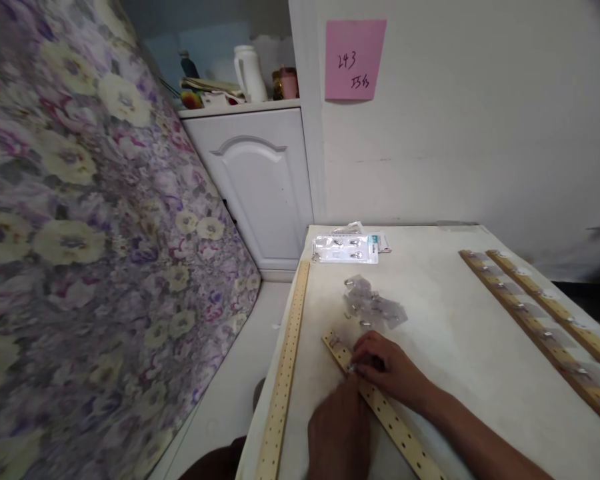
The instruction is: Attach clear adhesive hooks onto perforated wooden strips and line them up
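Observation:
A pale wooden strip with rows of holes [393,423] lies slanted on the table in front of me. My right hand [387,367] is closed in a pinch over it, thumb and forefinger on a small shiny metal hook [351,368]. From below, my left hand [339,427] reaches to the same spot, its fingers bent together; the back of the hand hides what its fingertips hold. A clear hook piece [336,341] sits at the strip's far end. Just beyond, a loose pile of clear plastic hook pieces [373,303] lies on the table.
Another holed wooden strip [284,377] runs along the table's left edge. Two strips carrying hooks, one darker [540,330] and one lighter [555,303], lie at right. Blister packs [345,249] rest at the back. A floral curtain [95,233] hangs left; a pink note [355,60] is on the wall.

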{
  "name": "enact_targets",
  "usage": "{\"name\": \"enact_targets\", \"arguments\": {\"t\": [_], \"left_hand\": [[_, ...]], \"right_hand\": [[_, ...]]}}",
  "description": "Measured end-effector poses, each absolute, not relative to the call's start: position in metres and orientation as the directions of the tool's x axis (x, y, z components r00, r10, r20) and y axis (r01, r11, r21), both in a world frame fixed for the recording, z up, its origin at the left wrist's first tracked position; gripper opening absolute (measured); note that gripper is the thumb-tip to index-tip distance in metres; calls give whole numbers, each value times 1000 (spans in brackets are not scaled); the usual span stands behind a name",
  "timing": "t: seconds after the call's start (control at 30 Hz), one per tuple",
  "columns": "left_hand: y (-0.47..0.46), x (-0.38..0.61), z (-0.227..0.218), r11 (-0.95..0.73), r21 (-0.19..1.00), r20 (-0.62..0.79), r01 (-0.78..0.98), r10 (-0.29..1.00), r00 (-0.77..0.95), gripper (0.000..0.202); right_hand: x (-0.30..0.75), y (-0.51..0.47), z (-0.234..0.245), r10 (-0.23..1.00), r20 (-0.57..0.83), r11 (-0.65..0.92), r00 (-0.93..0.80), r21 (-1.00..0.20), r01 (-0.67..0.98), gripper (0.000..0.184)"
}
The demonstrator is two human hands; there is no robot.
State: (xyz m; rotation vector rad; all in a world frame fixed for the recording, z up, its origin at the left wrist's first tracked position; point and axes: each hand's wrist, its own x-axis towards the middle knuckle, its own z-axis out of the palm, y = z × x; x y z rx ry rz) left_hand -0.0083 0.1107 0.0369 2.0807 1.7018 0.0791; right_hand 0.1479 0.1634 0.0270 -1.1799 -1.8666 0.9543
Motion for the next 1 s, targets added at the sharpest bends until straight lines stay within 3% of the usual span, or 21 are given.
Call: {"name": "enact_targets", "arguments": {"t": [0.23, 0.53, 0.9, 1.0], "left_hand": [[107, -11, 26, -192, 334, -178, 923, 949, 262, 48], [107, -13, 36, -146, 368, -230, 918, 943, 242, 40], [95, -22, 49, -286, 390, -59, 875, 941, 334, 26], [96, -25, 43, -312, 404, -36, 860, 934, 356, 26]], "right_hand": [[151, 158, 23, 952, 154, 265, -264, -845, 464, 19], [167, 154, 23, 974, 173, 224, -145, -820, 527, 17], [197, 36, 31, 988, -82, 9, -133, -820, 573, 10], [195, 13, 29, 990, -104, -19, -90, -755, 656, 30]]}}
